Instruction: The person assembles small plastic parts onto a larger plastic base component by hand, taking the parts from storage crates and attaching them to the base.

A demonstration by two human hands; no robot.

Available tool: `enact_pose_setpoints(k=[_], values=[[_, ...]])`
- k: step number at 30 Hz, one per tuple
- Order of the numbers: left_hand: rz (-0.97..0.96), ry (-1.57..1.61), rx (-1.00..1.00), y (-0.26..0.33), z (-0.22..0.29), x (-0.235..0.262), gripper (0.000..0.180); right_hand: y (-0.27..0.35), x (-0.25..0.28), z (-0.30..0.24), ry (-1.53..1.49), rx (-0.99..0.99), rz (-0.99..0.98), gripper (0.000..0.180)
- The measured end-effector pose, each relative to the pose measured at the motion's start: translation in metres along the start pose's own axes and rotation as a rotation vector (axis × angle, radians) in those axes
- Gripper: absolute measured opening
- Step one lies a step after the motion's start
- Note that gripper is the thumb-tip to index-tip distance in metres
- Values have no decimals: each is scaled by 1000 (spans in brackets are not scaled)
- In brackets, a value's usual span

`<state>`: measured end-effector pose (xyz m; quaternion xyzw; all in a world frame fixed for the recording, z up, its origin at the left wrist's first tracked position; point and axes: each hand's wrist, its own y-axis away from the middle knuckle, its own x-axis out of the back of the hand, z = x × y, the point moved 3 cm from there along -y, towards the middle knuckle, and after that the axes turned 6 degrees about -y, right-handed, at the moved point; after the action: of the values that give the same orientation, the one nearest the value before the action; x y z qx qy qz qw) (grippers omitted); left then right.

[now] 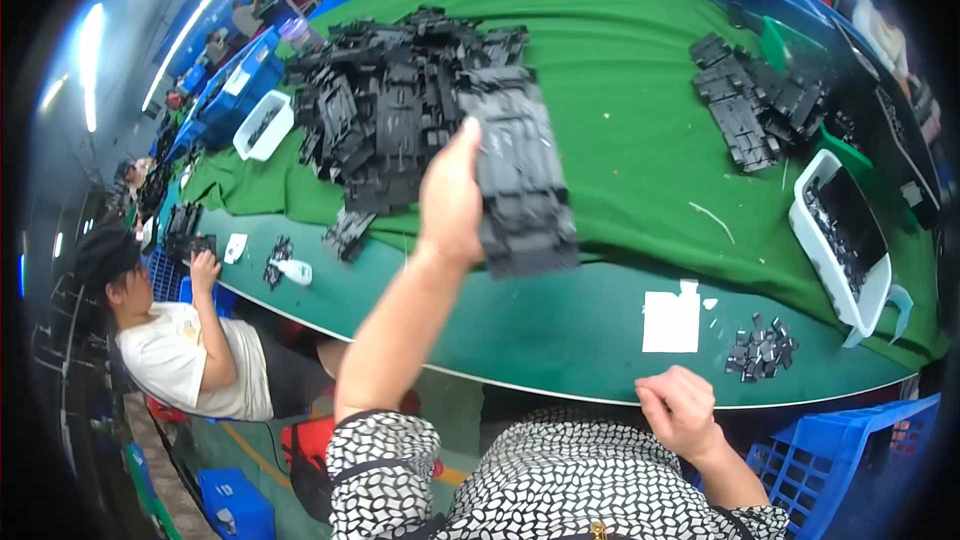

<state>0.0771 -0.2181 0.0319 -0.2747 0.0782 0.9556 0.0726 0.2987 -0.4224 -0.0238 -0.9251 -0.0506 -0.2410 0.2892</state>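
Observation:
My left hand [455, 190] is closed on the left edge of a long black moulded plastic part [522, 180]. The part is tilted up above the table, its ribbed and slotted face showing. Behind it a big heap of similar black plastic parts [390, 100] lies on the green cloth [620, 70]. My right hand [682, 410] is curled at the table's front edge, thumb against the fingers; whatever it may hold is hidden. Just beyond that hand are a white paper sheet [670, 322] and a small pile of little black pieces [762, 350].
At the right stands a white bin [878, 300] of small black pieces, with more black parts [740, 105] behind it. A white tray [284, 130] sits left of the heap. A co-worker [200, 355] handles a black part at the left. A blue crate [830, 460] is at lower right.

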Motion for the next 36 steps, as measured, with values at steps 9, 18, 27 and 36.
enact_pose_setpoints(k=[9,18,27,36], values=[[389,-1777,-663,-147,127,72,43,-6,-2,1,-22,-1,-9,10],[432,-2194,-320,-172,111,89,43,1,0,4,-24,10,2,14],[516,-2415,-864,-141,115,92,25,-31,35,-2,92,151,32,11],[389,-1961,-1004,-101,99,52,25,-165,156,151,759,-371,209,24]])
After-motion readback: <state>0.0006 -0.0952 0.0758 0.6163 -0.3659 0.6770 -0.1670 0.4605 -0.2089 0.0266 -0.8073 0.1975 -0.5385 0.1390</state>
